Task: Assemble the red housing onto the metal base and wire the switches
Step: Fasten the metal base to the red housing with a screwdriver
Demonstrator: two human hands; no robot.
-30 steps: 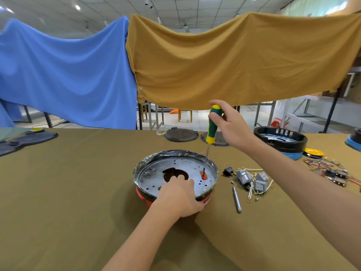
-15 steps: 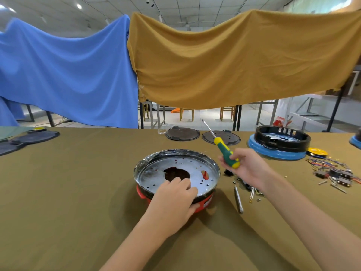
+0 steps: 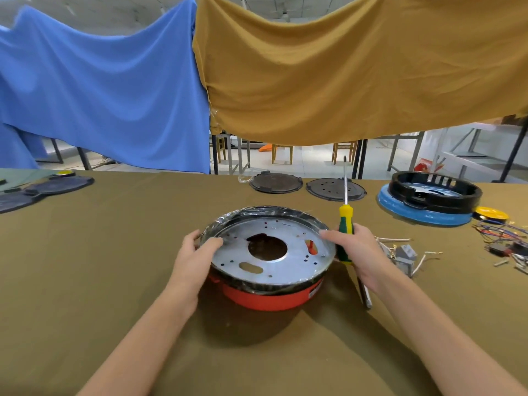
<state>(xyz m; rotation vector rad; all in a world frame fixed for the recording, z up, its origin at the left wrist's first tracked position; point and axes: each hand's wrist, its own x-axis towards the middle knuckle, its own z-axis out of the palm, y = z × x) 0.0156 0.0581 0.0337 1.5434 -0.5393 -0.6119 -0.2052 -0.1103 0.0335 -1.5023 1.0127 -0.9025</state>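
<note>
The fingers (image 3: 213,242) of the left hand (image 3: 197,258) are curled over the left rim of the round silver metal base (image 3: 271,250) and grip it. The right hand (image 3: 361,252) holds the green and yellow screwdriver (image 3: 345,224) in its curled fingers, shaft pointing up, while its first finger reaches over to touch the right rim of the same base.

A moment ago the screwdriver tip stood in a hole of the base and only the left hand rested on it. Now the tool is lifted away and both hands are at the rim. I judge that one screw is finished, and that the person is about to turn or lift the assembly to reach the next place.

The base sits on top of the round red plastic housing (image 3: 268,295), near the middle of the brown cloth-covered counter (image 3: 114,281), towards the near edge. The small grey switches with loose wires (image 3: 404,254) lie just to the right of the right hand, apparently not yet connected. A second tool with a metal shaft (image 3: 364,292) lies under the right wrist. Near the far right edge stands a black ring on a blue base (image 3: 428,204).
</note>
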